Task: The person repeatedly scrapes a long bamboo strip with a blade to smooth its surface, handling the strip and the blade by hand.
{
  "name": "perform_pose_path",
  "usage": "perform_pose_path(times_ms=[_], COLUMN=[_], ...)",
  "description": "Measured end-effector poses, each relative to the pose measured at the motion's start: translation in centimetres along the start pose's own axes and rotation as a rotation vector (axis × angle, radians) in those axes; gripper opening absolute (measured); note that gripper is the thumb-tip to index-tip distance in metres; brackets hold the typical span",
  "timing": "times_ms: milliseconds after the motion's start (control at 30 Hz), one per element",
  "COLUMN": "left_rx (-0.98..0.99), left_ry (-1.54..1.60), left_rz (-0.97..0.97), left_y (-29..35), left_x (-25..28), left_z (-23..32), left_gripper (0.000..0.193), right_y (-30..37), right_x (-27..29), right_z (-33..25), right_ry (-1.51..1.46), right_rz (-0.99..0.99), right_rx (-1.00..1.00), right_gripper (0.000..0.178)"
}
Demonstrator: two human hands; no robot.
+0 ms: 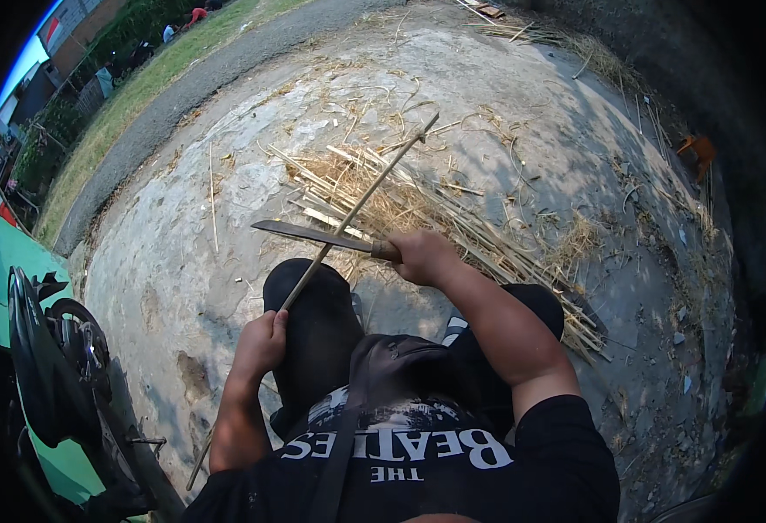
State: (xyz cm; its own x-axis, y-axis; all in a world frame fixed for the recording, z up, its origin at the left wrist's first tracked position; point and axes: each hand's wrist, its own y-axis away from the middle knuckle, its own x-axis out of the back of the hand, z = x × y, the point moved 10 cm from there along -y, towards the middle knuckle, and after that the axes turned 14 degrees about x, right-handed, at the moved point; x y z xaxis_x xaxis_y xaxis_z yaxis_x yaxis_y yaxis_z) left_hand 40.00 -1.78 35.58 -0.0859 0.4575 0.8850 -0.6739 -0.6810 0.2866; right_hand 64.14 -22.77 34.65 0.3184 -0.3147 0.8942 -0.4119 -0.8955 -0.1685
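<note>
My left hand (261, 346) is closed round a long, thin bamboo strip (367, 193) beside my left knee. The strip slants away up to the right, with a knot near its far tip, and its near end passes back under my left forearm. In my right hand (423, 256) is the wooden handle of a machete (309, 232), its dark blade pointing left. That blade crosses the strip just beyond my knees and seems to touch it. Behind them lies a heap of split bamboo strips (479, 231) mixed with pale, curly shavings (405, 202).
Rough concrete ground (169, 288) with scattered shavings surrounds my bent legs. A dark motorbike (56, 375) stands close on the left. One loose strip (213, 196) lies left of the heap. Farther off are a grey path (152, 122), grass, and an orange object (698, 152) at right.
</note>
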Motion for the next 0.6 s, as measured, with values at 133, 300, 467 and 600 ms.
perform_pose_path(times_ms=[133, 300, 467, 600], left_rx=[-0.056, -0.062, -0.168, -0.206], left_ry=[0.083, 0.055, -0.09, -0.077], left_rz=[0.011, 0.01, 0.144, 0.181], left_y=[-0.2, 1.0, 3.8, 3.5], left_x=[0.3, 0.8, 1.9, 1.7], left_z=[0.1, 0.5, 2.3, 1.8], left_gripper=[0.047, 0.045, 0.032, 0.028], right_y=[-0.4, -1.0, -1.5, -1.1], right_x=[-0.6, -2.9, -4.6, -4.9], right_z=[-1.2, 1.5, 1.0, 1.1], right_ry=[0.03, -0.574, -1.057, -1.144], right_rz=[-0.073, 0.173, 0.169, 0.202], right_rx=[0.061, 0.002, -0.155, -0.147], right_gripper=[0.017, 0.033, 0.045, 0.045])
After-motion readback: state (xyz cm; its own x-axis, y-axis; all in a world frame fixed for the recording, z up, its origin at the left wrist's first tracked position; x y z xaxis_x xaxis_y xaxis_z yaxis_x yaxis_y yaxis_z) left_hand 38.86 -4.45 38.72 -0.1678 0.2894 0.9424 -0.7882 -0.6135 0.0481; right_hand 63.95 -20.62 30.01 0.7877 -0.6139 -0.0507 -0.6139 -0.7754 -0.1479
